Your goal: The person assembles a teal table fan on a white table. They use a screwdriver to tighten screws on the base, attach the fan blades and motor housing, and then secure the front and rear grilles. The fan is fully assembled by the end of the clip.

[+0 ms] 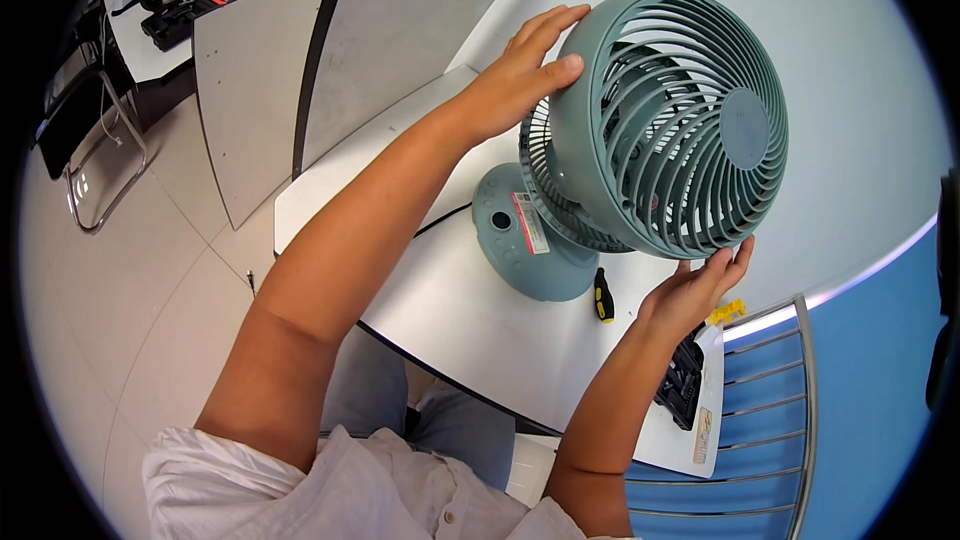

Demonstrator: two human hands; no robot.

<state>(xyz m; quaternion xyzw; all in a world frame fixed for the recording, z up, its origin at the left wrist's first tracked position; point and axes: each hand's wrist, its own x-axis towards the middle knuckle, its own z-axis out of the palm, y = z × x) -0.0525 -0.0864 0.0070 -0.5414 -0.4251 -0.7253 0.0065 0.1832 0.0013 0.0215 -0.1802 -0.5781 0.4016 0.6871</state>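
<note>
A grey-green table fan (665, 125) with a round slatted grille stands on its round base (520, 240) on a white table (450, 300). My left hand (520, 75) grips the upper left rim of the fan's head, thumb on the front. My right hand (700, 285) cups the lower rim of the grille, fingers spread under it. A black cord runs left from the base. A small black and yellow screwdriver (603, 296) lies on the table just right of the base, between it and my right hand.
A black tool case (683, 380) with a yellow part beside it sits at the table's right edge. A blue partition with a metal rail (790, 410) is at right. Grey panels (260, 70) lean at the table's left. A chair frame (100, 170) stands on the tiled floor.
</note>
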